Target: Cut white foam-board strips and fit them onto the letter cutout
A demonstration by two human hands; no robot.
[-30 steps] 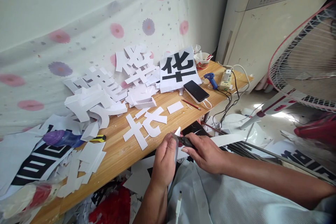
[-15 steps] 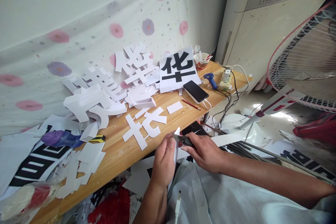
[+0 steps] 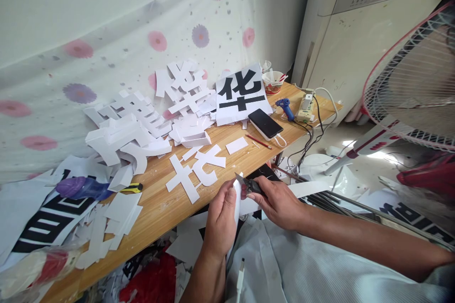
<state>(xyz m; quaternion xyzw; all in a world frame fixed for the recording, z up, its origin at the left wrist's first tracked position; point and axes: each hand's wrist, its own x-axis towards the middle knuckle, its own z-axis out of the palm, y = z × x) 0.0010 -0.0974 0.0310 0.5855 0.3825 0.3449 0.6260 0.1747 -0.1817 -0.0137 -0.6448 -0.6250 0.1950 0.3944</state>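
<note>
My left hand [image 3: 221, 218] is closed on a narrow white board strip [image 3: 237, 206], held edge-up in front of my lap. In my right hand [image 3: 279, 202] is a black utility knife [image 3: 253, 187], its blade by the top end of the strip; whether it touches cannot be told. White cut-out character pieces [image 3: 184, 177] lie on the table just beyond my hands. Close to them rest a small white rectangle [image 3: 236, 145] and a red pencil [image 3: 259, 141].
On the wooden table [image 3: 156, 208] stand a pile of white letter shapes [image 3: 121, 137], a printed character sheet [image 3: 242, 94], a phone [image 3: 265, 123], a blue glue gun [image 3: 285, 109] and a power strip [image 3: 305, 107]. A yellow cutter [image 3: 132, 188] lies left. A fan [image 3: 412, 80] stands right.
The knife has shifted slightly at the strip's top end, its blade now showing more plainly. My left hand keeps hold of the strip, and the things on the table stay put.
</note>
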